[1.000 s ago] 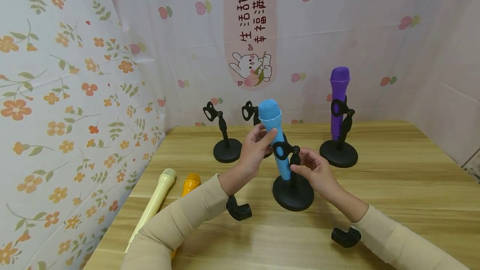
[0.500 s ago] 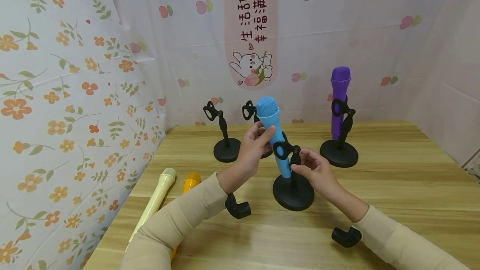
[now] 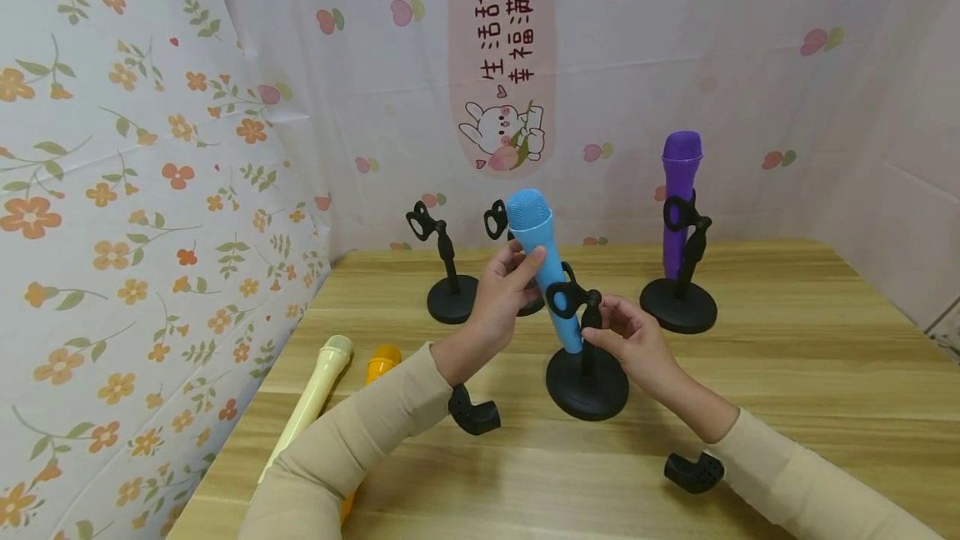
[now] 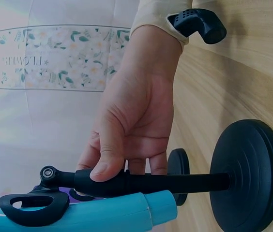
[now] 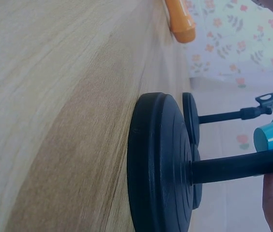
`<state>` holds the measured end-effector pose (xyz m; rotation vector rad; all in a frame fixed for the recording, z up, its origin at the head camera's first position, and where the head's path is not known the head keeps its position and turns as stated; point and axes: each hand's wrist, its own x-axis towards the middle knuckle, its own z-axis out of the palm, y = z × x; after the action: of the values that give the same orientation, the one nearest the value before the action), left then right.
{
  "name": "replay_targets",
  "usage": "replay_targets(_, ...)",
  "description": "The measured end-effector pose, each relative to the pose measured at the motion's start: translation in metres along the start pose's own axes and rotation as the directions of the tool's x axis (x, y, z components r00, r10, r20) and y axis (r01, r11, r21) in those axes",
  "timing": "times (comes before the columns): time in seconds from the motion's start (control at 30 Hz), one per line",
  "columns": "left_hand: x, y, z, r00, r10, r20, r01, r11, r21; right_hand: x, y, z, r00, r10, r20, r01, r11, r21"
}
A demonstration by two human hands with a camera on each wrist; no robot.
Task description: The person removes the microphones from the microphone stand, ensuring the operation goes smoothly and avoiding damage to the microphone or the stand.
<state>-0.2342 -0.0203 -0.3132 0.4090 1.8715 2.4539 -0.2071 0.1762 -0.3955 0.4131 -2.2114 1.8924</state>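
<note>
In the head view my left hand (image 3: 501,288) grips a light blue microphone (image 3: 531,227) just below its mesh head, thumb in front. The microphone leans to the left and passes through the ring clip of a black desktop microphone stand (image 3: 587,386). With thumb and fingers, my right hand (image 3: 633,340) pinches that stand's upright below the clip joint. Seen in the left wrist view, the right hand (image 4: 136,116) has its thumb on the upright, and the microphone's lower end (image 4: 127,212) sticks out past the clip. The stand's round base (image 5: 158,164) is at the wood tabletop in the right wrist view.
Behind are another black stand (image 3: 452,298) and one partly hidden by my left hand. At the back right, a purple microphone (image 3: 681,165) sits in its stand (image 3: 678,307). A cream microphone (image 3: 307,402) and an orange one (image 3: 384,359) lie at left, partly under my sleeve.
The blue microphone's head has shifted left and slightly up, so it leans more. My left hand has moved slightly with it; the right hand and the stand have barely moved.
</note>
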Motion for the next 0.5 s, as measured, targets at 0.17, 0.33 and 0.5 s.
replay_targets(0.17, 0.0000, 0.0007, -0.0001, 1.000, -0.002, -0.003, 0.002, 1.000, -0.013, 0.0001, -0.0005, -0.0007, 1.000, 0.018, 0.000, -0.018, 1.000, -0.020)
replay_targets(0.33, -0.0001, 0.0016, -0.0004, 1.000, -0.014, -0.013, 0.014, 1.000, -0.022, 0.0003, -0.0008, -0.0006, 0.999, 0.033, 0.003, -0.033, 0.999, -0.026)
replay_targets(0.5, 0.0003, 0.0024, -0.0015, 0.999, -0.028, -0.020, 0.027, 0.999, -0.033, -0.0004, -0.0011, 0.0001, 1.000, 0.031, 0.001, -0.031, 0.999, -0.016)
